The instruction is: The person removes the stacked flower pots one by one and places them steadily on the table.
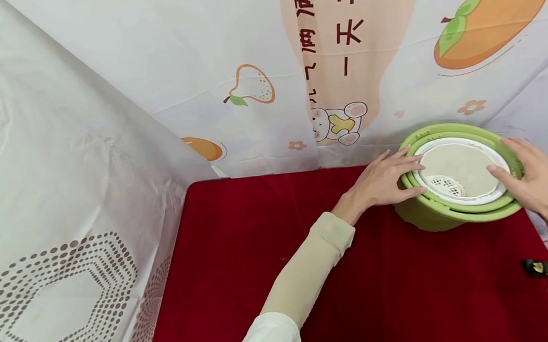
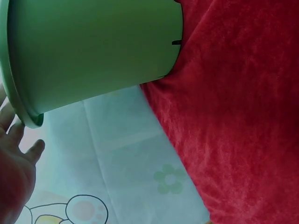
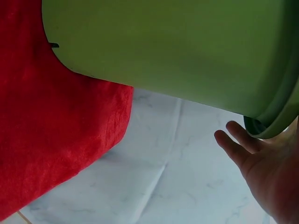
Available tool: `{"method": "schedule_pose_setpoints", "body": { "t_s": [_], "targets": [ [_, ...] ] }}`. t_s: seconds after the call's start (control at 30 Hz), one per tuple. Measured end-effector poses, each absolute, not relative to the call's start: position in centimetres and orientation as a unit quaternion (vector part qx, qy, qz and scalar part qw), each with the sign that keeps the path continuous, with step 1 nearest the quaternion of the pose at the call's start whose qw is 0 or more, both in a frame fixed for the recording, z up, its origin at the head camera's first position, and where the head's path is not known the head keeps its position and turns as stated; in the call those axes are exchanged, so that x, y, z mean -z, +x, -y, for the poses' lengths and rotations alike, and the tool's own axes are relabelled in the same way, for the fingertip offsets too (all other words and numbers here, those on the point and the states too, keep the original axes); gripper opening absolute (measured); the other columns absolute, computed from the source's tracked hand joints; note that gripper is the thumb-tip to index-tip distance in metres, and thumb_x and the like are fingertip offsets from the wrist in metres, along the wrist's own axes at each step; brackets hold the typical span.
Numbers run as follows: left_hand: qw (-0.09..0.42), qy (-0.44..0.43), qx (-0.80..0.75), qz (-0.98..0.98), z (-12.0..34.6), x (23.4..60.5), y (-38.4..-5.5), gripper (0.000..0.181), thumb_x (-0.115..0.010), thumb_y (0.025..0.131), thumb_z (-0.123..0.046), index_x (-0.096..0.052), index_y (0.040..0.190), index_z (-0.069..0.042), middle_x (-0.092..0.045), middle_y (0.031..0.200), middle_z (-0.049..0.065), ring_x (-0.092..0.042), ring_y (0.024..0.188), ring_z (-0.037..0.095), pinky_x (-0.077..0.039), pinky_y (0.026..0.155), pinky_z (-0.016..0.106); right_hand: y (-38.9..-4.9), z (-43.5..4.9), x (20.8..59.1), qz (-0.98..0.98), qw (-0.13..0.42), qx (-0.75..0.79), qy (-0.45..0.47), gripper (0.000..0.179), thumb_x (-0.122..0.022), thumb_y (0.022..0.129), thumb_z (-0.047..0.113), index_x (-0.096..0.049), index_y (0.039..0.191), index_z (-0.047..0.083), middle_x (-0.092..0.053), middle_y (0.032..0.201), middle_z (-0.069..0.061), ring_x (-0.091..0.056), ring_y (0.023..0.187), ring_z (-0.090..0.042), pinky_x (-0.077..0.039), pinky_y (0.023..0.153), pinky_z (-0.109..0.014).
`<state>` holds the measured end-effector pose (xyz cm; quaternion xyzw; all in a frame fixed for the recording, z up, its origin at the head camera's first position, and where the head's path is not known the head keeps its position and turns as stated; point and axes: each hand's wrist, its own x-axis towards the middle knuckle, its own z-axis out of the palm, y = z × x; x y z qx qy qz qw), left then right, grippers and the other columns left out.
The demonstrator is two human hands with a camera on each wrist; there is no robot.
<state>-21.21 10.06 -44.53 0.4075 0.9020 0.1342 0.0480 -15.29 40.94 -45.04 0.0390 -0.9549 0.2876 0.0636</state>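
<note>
A green plastic pot stands at the back right of the table, its rim tilted toward me in the head view. Nested inside are another green rim and a white pot with a pale inside and a perforated patch. My left hand reaches over the left side of the rims, fingers nearly straight, fingertips at the white rim. On the opposite side my right hand spreads across the rim, thumb over the white pot's edge. In the right wrist view, two extended fingers show below the green rim.
Red velvety cloth covers the table. Behind it hangs a white printed sheet with fruit drawings, close to the pot's back. Another pale sheet hangs on the left. A small black item shows beside the right sleeve.
</note>
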Motion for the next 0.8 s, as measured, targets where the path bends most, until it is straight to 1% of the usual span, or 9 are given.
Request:
{"method": "schedule_pose_setpoints", "body": {
  "t_s": [0.17, 0.23, 0.37, 0.43, 0.53, 0.63, 0.73, 0.8],
  "targets": [
    [0.042, 0.409, -0.119, -0.904, -10.4, 44.7, -21.4, 0.060, -0.046, 0.093, -0.069, -0.050, 0.144, -0.039, -0.024, 0.157, -0.025, 0.010, 0.148, 0.003, 0.004, 0.120, 0.033, -15.3, -41.1, 45.0, 0.949, 0.069, -0.305, 0.041, 0.069, -0.054, 0.100, 0.024, -0.022, 0.157, 0.002, -0.018, 0.159, -0.030, -0.013, 0.146, -0.050, -0.005, 0.117, -0.063],
    [0.042, 0.408, -0.107, -0.906, -10.6, 44.8, -21.5, 0.061, -0.045, 0.093, -0.070, -0.048, 0.146, -0.040, -0.017, 0.160, -0.024, 0.012, 0.149, 0.007, 0.003, 0.121, 0.035, -15.2, -41.2, 45.1, 0.947, 0.070, -0.313, 0.039, 0.069, -0.054, 0.100, 0.023, -0.022, 0.157, 0.003, -0.019, 0.159, -0.030, -0.013, 0.146, -0.049, -0.005, 0.117, -0.064],
    [0.048, 0.407, -0.077, -0.909, -11.3, 44.9, -21.6, 0.062, -0.040, 0.092, -0.074, -0.041, 0.148, -0.046, 0.007, 0.161, -0.022, 0.020, 0.148, 0.016, 0.004, 0.121, 0.039, -15.1, -41.3, 45.3, 0.942, 0.068, -0.329, 0.022, 0.068, -0.052, 0.101, 0.023, -0.019, 0.158, 0.005, -0.018, 0.160, -0.028, -0.013, 0.146, -0.049, -0.006, 0.117, -0.063],
    [0.058, 0.408, -0.070, -0.909, -11.5, 44.9, -21.6, 0.062, -0.037, 0.093, -0.074, -0.038, 0.149, -0.048, 0.014, 0.159, -0.024, 0.025, 0.147, 0.018, 0.007, 0.120, 0.040, -15.0, -41.4, 45.5, 0.938, 0.068, -0.339, 0.013, 0.068, -0.050, 0.101, 0.023, -0.018, 0.159, 0.007, -0.017, 0.160, -0.028, -0.013, 0.146, -0.048, -0.006, 0.119, -0.058],
    [0.064, 0.411, -0.069, -0.907, -11.7, 45.0, -21.7, 0.059, -0.036, 0.095, -0.072, -0.038, 0.149, -0.048, 0.011, 0.157, -0.028, 0.027, 0.145, 0.017, 0.011, 0.120, 0.040, -14.9, -41.6, 45.7, 0.933, 0.075, -0.353, 0.011, 0.067, -0.049, 0.101, 0.021, -0.017, 0.159, 0.008, -0.018, 0.159, -0.028, -0.014, 0.146, -0.046, -0.005, 0.121, -0.046],
    [0.061, 0.415, -0.068, -0.905, -11.9, 45.1, -22.0, 0.057, -0.035, 0.096, -0.070, -0.038, 0.149, -0.048, 0.004, 0.157, -0.030, 0.029, 0.144, 0.014, 0.012, 0.119, 0.040, -14.8, -41.5, 45.9, 0.927, 0.085, -0.366, 0.014, 0.067, -0.048, 0.101, 0.020, -0.017, 0.159, 0.009, -0.019, 0.160, -0.027, -0.012, 0.148, -0.040, -0.003, 0.119, -0.033],
    [0.057, 0.422, -0.074, -0.902, -12.0, 45.0, -22.3, 0.053, -0.036, 0.098, -0.067, -0.043, 0.146, -0.047, -0.009, 0.157, -0.031, 0.026, 0.144, 0.008, 0.011, 0.120, 0.039, -14.8, -41.4, 46.1, 0.921, 0.094, -0.377, 0.011, 0.066, -0.048, 0.101, 0.019, -0.019, 0.159, 0.011, -0.019, 0.160, -0.025, -0.011, 0.150, -0.033, -0.002, 0.118, -0.028],
    [0.058, 0.430, -0.086, -0.897, -12.1, 44.9, -22.5, 0.050, -0.038, 0.099, -0.064, -0.049, 0.144, -0.045, -0.021, 0.156, -0.031, 0.021, 0.146, 0.005, 0.010, 0.120, 0.038, -14.8, -41.3, 46.2, 0.919, 0.097, -0.383, 0.008, 0.065, -0.048, 0.101, 0.019, -0.019, 0.159, 0.011, -0.018, 0.161, -0.024, -0.010, 0.150, -0.030, -0.001, 0.119, -0.027]
  ]
}}
